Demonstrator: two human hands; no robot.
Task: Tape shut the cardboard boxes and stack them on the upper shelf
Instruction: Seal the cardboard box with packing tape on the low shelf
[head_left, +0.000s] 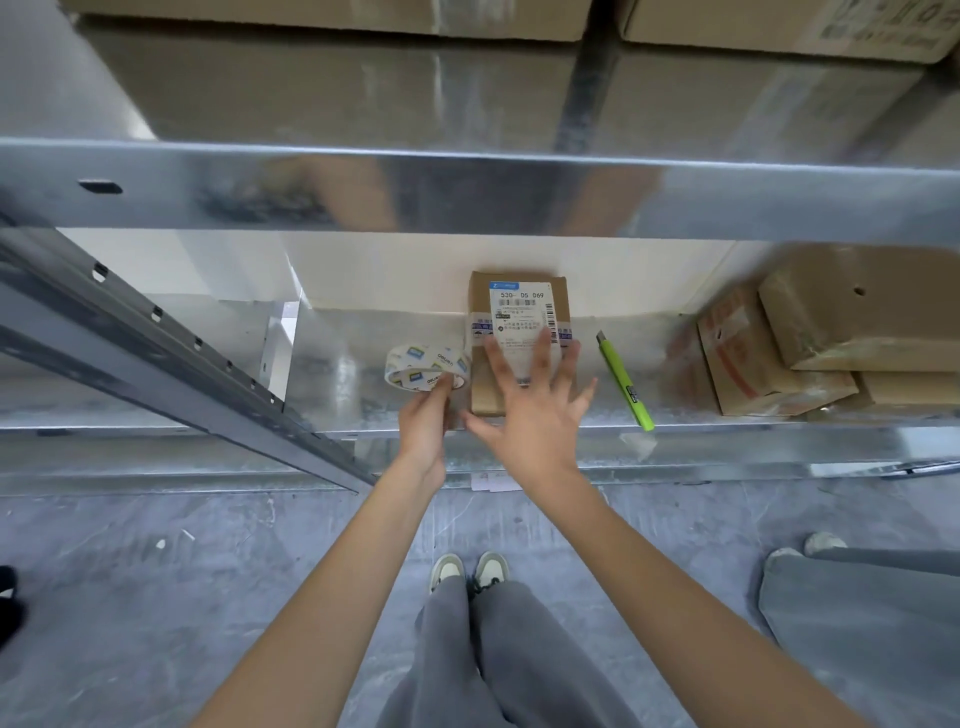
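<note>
- On the lower shelf (332, 364), mid-span against the back wall: small cardboard box (511, 384), flat, white shipping label (522, 317) facing up, printed tape band across it.
- Right hand (535, 415) over the near half of the box, fingers straight and spread, palm down; contact with the box top can't be confirmed.
- Left hand (423, 421) just left of the box, fingers pinching a roll of printed packing tape (426, 366) by its near rim; roll tilted, sits beside the box's left edge.
- Right of the box, apart from it: green utility knife (626, 382) lying on the shelf, blade end toward the wall.
- Further right of the box: stack of taped cardboard boxes (810, 332), one tilted.
- Above the box: upper shelf (467, 192), large cartons (337, 78) on it.
- Below the box: grey floor (156, 571), person's grey trousers and sneakers (470, 569).
</note>
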